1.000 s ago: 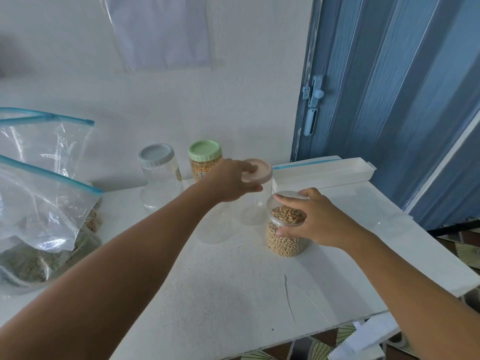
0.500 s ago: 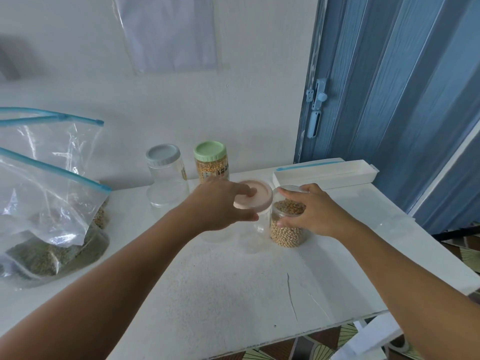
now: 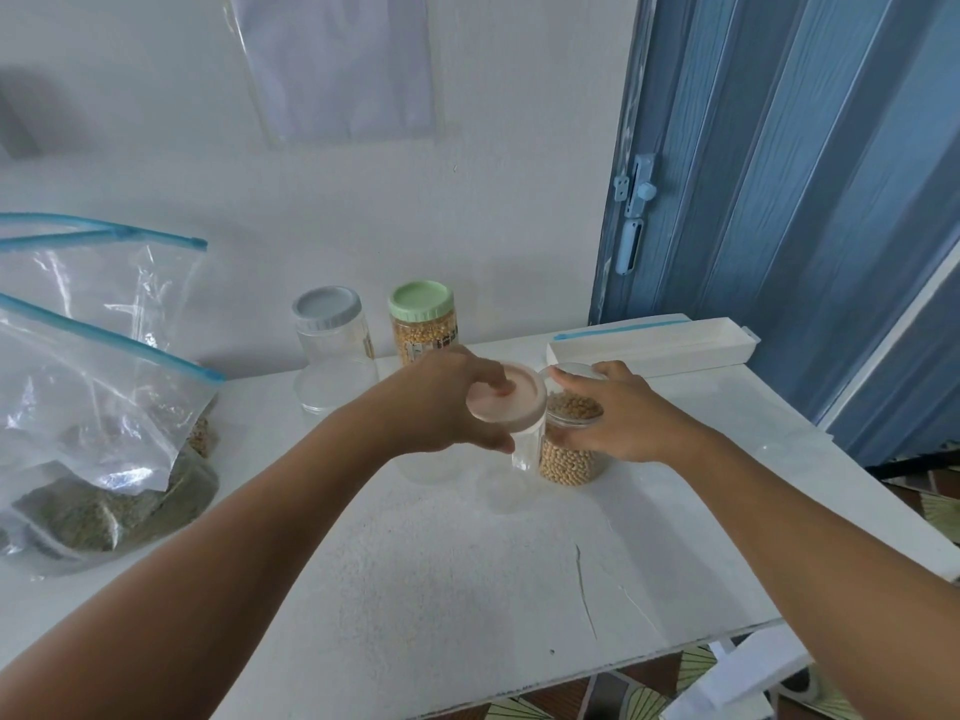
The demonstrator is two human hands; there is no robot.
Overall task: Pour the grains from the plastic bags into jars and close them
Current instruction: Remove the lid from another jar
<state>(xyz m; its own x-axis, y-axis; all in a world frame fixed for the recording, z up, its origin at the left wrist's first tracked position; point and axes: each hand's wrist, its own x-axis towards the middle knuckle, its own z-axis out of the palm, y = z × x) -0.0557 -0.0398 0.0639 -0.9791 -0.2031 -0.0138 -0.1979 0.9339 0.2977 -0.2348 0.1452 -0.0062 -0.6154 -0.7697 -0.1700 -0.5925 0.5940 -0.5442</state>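
Note:
A clear open jar of tan beans (image 3: 569,459) stands mid-table. My right hand (image 3: 623,415) grips it around the rim. My left hand (image 3: 441,402) holds a pink lid (image 3: 511,405) just left of that jar, thumb below and fingers on top. A bit of clear jar wall (image 3: 524,452) shows right under the lid; I cannot tell if the lid sits on it. Zip bags (image 3: 93,407) with greenish and tan grains lie at the left.
An empty jar with a grey lid (image 3: 332,330) and a corn-filled jar with a green lid (image 3: 423,324) stand by the back wall. A white tray (image 3: 649,350) lies at the back right beside a blue folding door (image 3: 779,200). The white table (image 3: 441,589) ends near me.
My left hand has brought the pink lid from behind the bean jar forward and down to its left side. My right hand has kept hold of the bean jar.

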